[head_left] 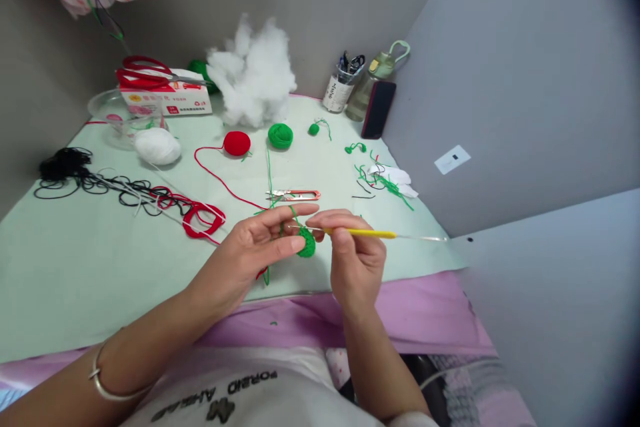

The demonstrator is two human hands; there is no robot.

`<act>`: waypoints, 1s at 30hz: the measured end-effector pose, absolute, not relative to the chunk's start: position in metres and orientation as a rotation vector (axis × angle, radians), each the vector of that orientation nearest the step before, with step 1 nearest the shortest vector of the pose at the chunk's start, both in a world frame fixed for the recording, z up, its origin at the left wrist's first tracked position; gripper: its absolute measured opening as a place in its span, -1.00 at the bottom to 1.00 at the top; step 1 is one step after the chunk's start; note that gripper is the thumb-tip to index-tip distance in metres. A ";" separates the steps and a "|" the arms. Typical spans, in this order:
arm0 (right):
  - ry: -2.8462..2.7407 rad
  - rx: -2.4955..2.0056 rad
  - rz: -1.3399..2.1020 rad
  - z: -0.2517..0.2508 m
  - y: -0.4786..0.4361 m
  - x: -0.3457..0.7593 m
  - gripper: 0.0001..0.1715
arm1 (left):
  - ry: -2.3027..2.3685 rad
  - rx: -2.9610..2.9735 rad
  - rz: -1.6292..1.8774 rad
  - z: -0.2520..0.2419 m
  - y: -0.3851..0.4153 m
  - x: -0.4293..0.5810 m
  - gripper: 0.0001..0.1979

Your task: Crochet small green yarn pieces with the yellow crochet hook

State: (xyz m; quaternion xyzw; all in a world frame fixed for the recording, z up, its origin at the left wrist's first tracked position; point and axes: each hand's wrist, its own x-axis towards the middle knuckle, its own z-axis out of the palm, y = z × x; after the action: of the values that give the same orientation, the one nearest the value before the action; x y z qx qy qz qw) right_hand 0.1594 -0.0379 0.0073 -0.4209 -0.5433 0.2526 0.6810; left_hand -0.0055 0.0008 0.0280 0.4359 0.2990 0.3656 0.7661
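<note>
Near the table's front edge, my left hand (253, 250) pinches a small round green crochet piece (307, 243) between thumb and fingers, with green yarn running over its raised index finger. My right hand (356, 253) is closed around a crochet hook with a yellow handle (373, 233); the hook's metal tip points left and reaches the top of the green piece. A green strand leads up from my left hand to a green yarn ball (281, 136). Just beyond my fingers lie small thread snips (300, 195) with orange handles.
A red yarn ball (237, 143), white yarn ball (157, 146) and tangled black yarn (65, 164) lie left. White stuffing (255, 73), a box (167, 99) with red scissors, a pen cup (337, 92), bottle (363, 97) and phone (379, 110) stand behind. Yarn scraps (390, 183) lie right.
</note>
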 end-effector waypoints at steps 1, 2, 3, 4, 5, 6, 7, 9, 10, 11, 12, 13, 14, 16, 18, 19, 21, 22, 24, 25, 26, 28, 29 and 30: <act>-1.239 -0.954 0.548 0.007 -0.038 0.158 -0.80 | 0.665 1.006 0.802 0.027 0.000 -0.005 -0.63; -1.249 -0.963 0.523 0.006 -0.039 0.157 -0.81 | 0.691 1.059 0.811 0.027 0.000 -0.005 -0.64; -1.255 -0.970 0.495 0.006 -0.040 0.156 -0.80 | 0.723 1.100 0.828 0.027 -0.001 -0.004 -0.64; -1.271 -0.978 0.463 0.005 -0.041 0.156 -0.79 | 0.756 1.122 0.850 0.027 -0.001 -0.004 -0.64; -1.308 -0.989 0.416 0.004 -0.042 0.155 -0.77 | 0.779 1.118 0.875 0.027 -0.002 -0.002 -0.63; -1.367 -1.003 0.336 0.003 -0.044 0.154 -0.75 | 0.782 1.086 0.901 0.028 -0.003 -0.001 -0.61; -1.444 -1.026 0.222 0.001 -0.046 0.153 -0.72 | 0.769 1.030 0.923 0.028 -0.003 0.001 -0.59; -1.601 -1.072 -0.054 -0.002 -0.048 0.151 -0.62 | 0.724 0.884 0.927 0.029 -0.004 0.005 -0.57; -1.648 -1.082 -0.175 -0.003 -0.048 0.151 -0.57 | 0.698 0.815 0.904 0.030 -0.004 0.006 -0.58; -1.666 -1.075 -0.247 -0.004 -0.048 0.151 -0.55 | 0.669 0.758 0.867 0.029 -0.003 0.007 -0.60; -1.661 -1.053 -0.253 -0.004 -0.047 0.151 -0.55 | 0.642 0.713 0.823 0.029 -0.001 0.007 -0.63; -1.631 -1.025 -0.193 -0.003 -0.046 0.152 -0.59 | 0.614 0.676 0.778 0.028 0.001 0.007 -0.65; -1.565 -0.996 -0.088 -0.002 -0.044 0.154 -0.64 | 0.591 0.647 0.740 0.027 0.003 0.005 -0.67; -1.363 -0.970 0.202 0.002 -0.041 0.158 -0.74 | 0.589 0.627 0.713 0.025 0.007 0.002 -0.71; -1.152 -0.950 0.465 0.006 -0.039 0.160 -0.78 | 0.622 0.664 0.724 0.024 0.009 0.000 -0.71; -1.091 -0.939 0.562 0.007 -0.038 0.160 -0.78 | 0.633 0.699 0.728 0.024 0.009 0.000 -0.70; -1.100 -0.924 0.651 0.008 -0.038 0.159 -0.78 | 0.644 0.789 0.741 0.025 0.007 0.000 -0.66; -1.140 -0.922 0.646 0.008 -0.039 0.158 -0.81 | 0.655 0.855 0.752 0.026 0.006 0.001 -0.64; -1.200 -0.926 0.597 0.008 -0.040 0.155 -0.84 | 0.703 1.048 0.775 0.028 0.004 0.000 -0.64; -1.196 -0.926 0.586 0.007 -0.040 0.155 -0.84 | 0.732 1.169 0.780 0.030 0.004 -0.001 -0.64; -1.168 -0.922 0.603 0.006 -0.040 0.155 -0.83 | 0.758 1.291 0.779 0.031 0.004 -0.003 -0.65; -1.074 -0.908 0.688 0.004 -0.040 0.158 -0.82 | 0.777 1.450 0.752 0.033 0.005 -0.007 -0.64; -1.031 -0.900 0.731 0.004 -0.040 0.159 -0.82 | 0.772 1.462 0.739 0.034 0.005 -0.008 -0.63; -0.999 -0.894 0.767 0.004 -0.040 0.161 -0.83 | 0.762 1.433 0.731 0.035 0.006 -0.010 -0.61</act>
State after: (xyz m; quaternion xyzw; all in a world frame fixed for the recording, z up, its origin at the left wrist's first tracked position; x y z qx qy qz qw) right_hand 0.1610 -0.0401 0.0036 -0.4038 -0.4513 0.3465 0.7164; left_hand -0.0097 0.0055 0.0353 0.6255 0.3327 0.3190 0.6295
